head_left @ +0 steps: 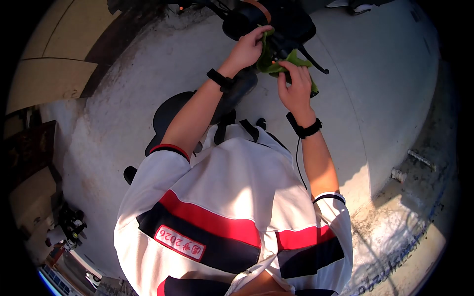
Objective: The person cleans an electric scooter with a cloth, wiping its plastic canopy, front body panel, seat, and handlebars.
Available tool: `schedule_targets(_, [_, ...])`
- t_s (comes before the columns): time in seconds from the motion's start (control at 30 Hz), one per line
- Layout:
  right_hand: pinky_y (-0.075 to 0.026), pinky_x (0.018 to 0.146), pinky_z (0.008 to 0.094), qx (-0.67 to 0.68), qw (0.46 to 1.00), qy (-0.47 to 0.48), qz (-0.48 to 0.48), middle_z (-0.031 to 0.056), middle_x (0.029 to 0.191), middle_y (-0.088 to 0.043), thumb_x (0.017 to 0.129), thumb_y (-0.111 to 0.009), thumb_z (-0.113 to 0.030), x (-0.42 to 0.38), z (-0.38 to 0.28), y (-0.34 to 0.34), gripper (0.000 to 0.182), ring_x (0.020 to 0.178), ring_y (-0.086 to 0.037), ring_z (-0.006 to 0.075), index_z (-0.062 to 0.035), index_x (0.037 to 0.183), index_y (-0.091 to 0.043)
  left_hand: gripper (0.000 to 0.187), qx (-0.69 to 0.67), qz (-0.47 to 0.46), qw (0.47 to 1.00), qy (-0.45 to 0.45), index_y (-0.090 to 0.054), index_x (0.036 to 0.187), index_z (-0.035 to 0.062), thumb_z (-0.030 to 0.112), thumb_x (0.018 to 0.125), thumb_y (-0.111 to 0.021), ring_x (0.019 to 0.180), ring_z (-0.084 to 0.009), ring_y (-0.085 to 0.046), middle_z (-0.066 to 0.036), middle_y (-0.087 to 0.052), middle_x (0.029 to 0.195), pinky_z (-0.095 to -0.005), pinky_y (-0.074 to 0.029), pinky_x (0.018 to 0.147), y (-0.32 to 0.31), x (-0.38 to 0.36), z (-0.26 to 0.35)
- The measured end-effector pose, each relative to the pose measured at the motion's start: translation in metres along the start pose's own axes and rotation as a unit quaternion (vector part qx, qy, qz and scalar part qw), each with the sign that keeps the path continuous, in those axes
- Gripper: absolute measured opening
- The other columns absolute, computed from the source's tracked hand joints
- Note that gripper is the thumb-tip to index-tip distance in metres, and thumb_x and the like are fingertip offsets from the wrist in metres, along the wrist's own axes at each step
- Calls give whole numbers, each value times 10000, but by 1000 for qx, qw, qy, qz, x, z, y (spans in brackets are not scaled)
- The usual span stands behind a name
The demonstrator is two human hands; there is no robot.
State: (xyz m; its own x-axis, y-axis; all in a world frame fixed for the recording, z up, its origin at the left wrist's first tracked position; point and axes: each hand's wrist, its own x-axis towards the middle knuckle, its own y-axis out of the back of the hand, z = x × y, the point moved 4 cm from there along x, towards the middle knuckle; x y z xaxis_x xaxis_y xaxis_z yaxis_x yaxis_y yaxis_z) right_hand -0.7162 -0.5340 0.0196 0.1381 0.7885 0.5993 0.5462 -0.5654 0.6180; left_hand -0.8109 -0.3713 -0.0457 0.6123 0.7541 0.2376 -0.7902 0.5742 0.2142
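Grasps a green cloth by its upper end in the left hand — touches its lower part with the right hand, cannot tell whether clenched — near a black lever.

Outdoor paved spot; yard or lane, cannot tell which. Concrete ground, direct sunlight, hard shadows. Black two-wheeler standing on it. Dark digits marked on rough, stained surface alongside.
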Motion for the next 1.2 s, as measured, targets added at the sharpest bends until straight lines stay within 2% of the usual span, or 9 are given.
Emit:
schedule_targets(0.17, [-497, 731, 402, 15, 997, -48, 65, 140, 936, -660, 805, -594, 59, -1, 0, 6, 307, 840, -609, 343, -34, 1096, -630, 501, 13, -33, 999, 7, -528, 1363, 120, -35, 890, -467, 732, -220, -633, -150, -675, 932, -331, -498, 697, -9, -26, 25])
schedule_targets(0.27, [-506, 732, 400, 3, 991, -78, 109, 143, 937, -666, 811, -595, 57, -5, 5, 6, 289, 857, -627, 344, -40, 1082, -628, 493, -25, -56, 996, 68, -507, 1381, 64, -99, 922, -432, 1055, -153, -625, -120, -643, 1225, -279, -485, 886, -5, -30, 19])
schedule_targets(0.37, [-509, 737, 398, 0, 986, -102, 129, 141, 948, -668, 818, -610, 40, -8, 12, 9, 262, 874, -636, 343, -53, 1063, -622, 471, -48, 2, 999, 2, -533, 1340, 57, -59, 887, -468, 669, -186, -615, -139, -682, 876, -325, -498, 641, 5, -36, 11])
schedule_targets(0.43, [-510, 738, 399, -23, 986, -107, 128, 136, 968, -670, 823, -627, 14, -10, 15, 10, 250, 884, -638, 343, -63, 1061, -612, 443, 3, -5, 1000, 3, -552, 1311, 42, -63, 890, -466, 710, -183, -641, -140, -692, 886, -317, -505, 664, 14, -41, 4])
schedule_targets(0.57, [-512, 738, 416, -72, 988, -138, 22, 117, 979, -665, 832, -662, -63, -4, 11, 5, 259, 892, -638, 343, -83, 1080, -589, 405, -37, 21, 999, -16, -578, 1261, 12, -77, 884, -459, 779, -191, -679, -138, -709, 939, -297, -518, 724, 14, -54, 13])
schedule_targets(0.7, [-515, 736, 409, -87, 986, -142, -25, 120, 980, -672, 836, -675, -83, -4, 15, 0, 277, 889, -646, 347, -87, 1099, -590, 429, -38, 16, 997, 67, -565, 1266, -4, -97, 864, -450, 852, -208, -700, -145, -709, 1024, -298, -528, 790, 16, -66, 7])
schedule_targets(0.87, [-509, 720, 414, -92, 985, -132, -69, 118, 944, -671, 831, -652, -67, 0, 8, -3, 291, 868, -641, 339, -108, 1115, -600, 496, -114, 68, 984, 118, -510, 1330, 6, -103, 850, -443, 878, -215, -704, -191, -682, 1094, -308, -531, 801, 22, -82, -62])
schedule_targets(0.97, [-501, 733, 423, -125, 983, -100, -94, 109, 911, -666, 819, -633, -38, 3, 3, -3, 311, 862, -632, 328, -118, 1119, -607, 539, -44, 65, 982, 171, -424, 1409, 5, -119, 885, -448, 1087, -228, -653, -153, -551, 1349, -324, -545, 897, 25, -82, -72])
schedule_targets(1.2, [-483, 805, 424, -93, 991, -37, -87, 100, 892, -672, 818, -603, 15, 10, -6, -2, 319, 866, -621, 313, -98, 1116, -612, 545, 123, 145, 981, 34, -454, 1390, 76, -33, 870, -580, 1020, -366, -654, -232, -652, 1153, -427, -534, 800, 21, -58, -74])
